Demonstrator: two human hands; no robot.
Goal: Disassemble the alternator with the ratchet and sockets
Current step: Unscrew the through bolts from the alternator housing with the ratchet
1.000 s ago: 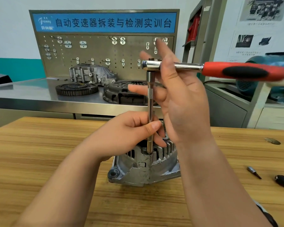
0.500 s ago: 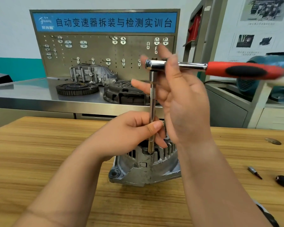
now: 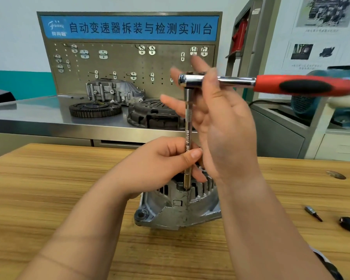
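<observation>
Slightly rightward, the ratchet (image 3: 303, 87) is being swung by a spread right hand (image 3: 226, 126) — extension (image 3: 188, 126) being pinched plumb on the alternator (image 3: 178, 211) by the left hand (image 3: 160, 164).

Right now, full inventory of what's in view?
table: 1, wood, foreground
alternator: 1, grey, table middle
ratchet: 1, chrome, red-black handle, above alternator
extension bar: 1, chrome, upright from ratchet into alternator
bit: 1, dark, table right
bench: 1, steel, behind table
toothed ring: 1, dark, on bench
clutch cover: 1, dark, on bench
housing: 1, grey, on bench
pegboard: 1, grey, behind bench
left hand: 1, grips extension bar low
right hand: 1, straight fingers at ratchet shaft
</observation>
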